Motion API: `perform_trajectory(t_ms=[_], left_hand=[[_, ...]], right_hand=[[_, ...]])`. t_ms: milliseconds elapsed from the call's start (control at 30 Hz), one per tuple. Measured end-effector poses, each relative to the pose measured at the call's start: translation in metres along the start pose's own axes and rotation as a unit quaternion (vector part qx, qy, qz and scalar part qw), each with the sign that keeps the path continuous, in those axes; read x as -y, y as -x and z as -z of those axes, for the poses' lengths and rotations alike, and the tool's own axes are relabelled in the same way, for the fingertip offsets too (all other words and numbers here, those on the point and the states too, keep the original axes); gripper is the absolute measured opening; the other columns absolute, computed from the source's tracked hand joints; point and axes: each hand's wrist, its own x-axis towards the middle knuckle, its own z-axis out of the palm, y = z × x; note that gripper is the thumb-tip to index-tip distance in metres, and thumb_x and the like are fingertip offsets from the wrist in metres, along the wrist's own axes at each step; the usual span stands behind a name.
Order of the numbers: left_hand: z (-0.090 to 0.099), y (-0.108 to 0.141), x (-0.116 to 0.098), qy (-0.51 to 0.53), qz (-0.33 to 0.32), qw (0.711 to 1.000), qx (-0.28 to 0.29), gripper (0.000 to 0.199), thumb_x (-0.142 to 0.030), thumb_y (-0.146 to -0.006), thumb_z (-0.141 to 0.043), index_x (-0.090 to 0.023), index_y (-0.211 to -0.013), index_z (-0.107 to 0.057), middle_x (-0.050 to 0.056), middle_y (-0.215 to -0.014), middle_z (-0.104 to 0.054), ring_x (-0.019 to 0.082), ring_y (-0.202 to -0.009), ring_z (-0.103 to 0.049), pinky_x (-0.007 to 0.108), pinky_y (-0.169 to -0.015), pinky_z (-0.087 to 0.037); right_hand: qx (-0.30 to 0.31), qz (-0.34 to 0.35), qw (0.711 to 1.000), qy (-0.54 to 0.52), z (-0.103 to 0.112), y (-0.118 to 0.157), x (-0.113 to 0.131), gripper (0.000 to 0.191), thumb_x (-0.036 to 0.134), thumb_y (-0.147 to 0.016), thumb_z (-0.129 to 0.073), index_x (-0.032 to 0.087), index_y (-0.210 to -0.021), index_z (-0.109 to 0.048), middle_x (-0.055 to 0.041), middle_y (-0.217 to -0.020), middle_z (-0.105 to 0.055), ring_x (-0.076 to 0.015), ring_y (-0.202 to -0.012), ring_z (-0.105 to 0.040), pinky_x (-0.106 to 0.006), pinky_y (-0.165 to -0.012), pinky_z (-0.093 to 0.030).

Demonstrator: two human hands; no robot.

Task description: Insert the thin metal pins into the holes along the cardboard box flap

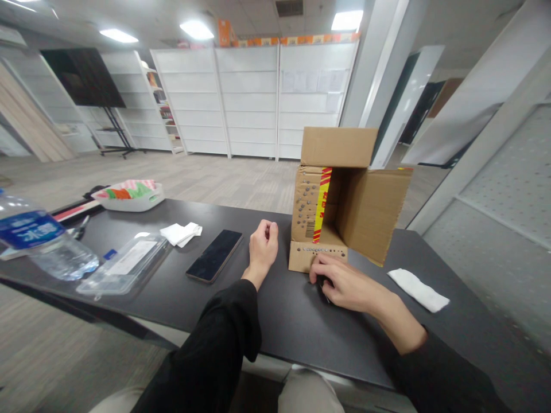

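Observation:
An open cardboard box (pixel 359 215) stands on the dark table with its opening toward me and its flaps spread. Rows of small grey round heads dot its left flap (pixel 305 198) and its lower flap (pixel 297 261). A yellow and red strip (pixel 322 206) runs down the left flap's edge. My right hand (pixel 344 281) is closed just in front of the lower flap, fingers curled around something dark and small, mostly hidden. To the left of the box, my left hand (pixel 263 246) is closed over the table; whether anything is inside cannot be seen.
A black phone (pixel 214 256) lies left of my left hand. Further left are folded tissue (pixel 181 233), a clear plastic case (pixel 129 264), a tilted water bottle (pixel 43 238) and a white basket (pixel 129 201). A white folded tissue (pixel 418 289) lies at the right.

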Motion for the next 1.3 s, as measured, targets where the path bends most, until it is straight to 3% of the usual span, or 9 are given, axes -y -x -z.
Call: perform_trajectory(t_ms=[700,1067,1300], left_hand=[[0.0,0.0,-0.001,-0.001,0.005,1.0,-0.002,0.031,-0.043,-0.095,-0.041,-0.021,-0.074,-0.049,-0.002,-0.064,-0.054,0.012,-0.06,-0.048,0.023,-0.061,-0.035],[0.0,0.0,0.001,0.001,0.001,1.0,0.001,0.032,-0.044,-0.095,-0.04,-0.021,-0.074,-0.048,-0.003,-0.063,-0.051,0.011,-0.059,-0.047,0.023,-0.062,-0.035],[0.0,0.0,-0.001,0.005,0.003,1.0,0.001,0.03,-0.042,-0.094,-0.041,-0.021,-0.074,-0.047,-0.003,-0.063,-0.051,0.011,-0.059,-0.047,0.023,-0.062,-0.036]], right_hand=[[0.065,-0.012,0.998,0.006,-0.012,-0.005,0.021,0.016,0.006,-0.075,-0.045,0.02,-0.081,-0.047,-0.0038,-0.089,-0.054,-0.0187,-0.084,-0.049,-0.032,-0.078,-0.038],[0.044,-0.036,0.998,-0.023,-0.014,-0.004,0.017,0.017,0.005,-0.08,-0.042,0.021,-0.086,-0.044,-0.0034,-0.086,-0.055,-0.018,-0.081,-0.05,-0.031,-0.074,-0.038],[-0.014,-0.009,0.998,-0.06,-0.017,-0.004,0.007,0.022,0.008,-0.088,-0.039,0.021,-0.103,-0.049,-0.0072,-0.099,-0.058,-0.0195,-0.093,-0.056,-0.034,-0.083,-0.046]])
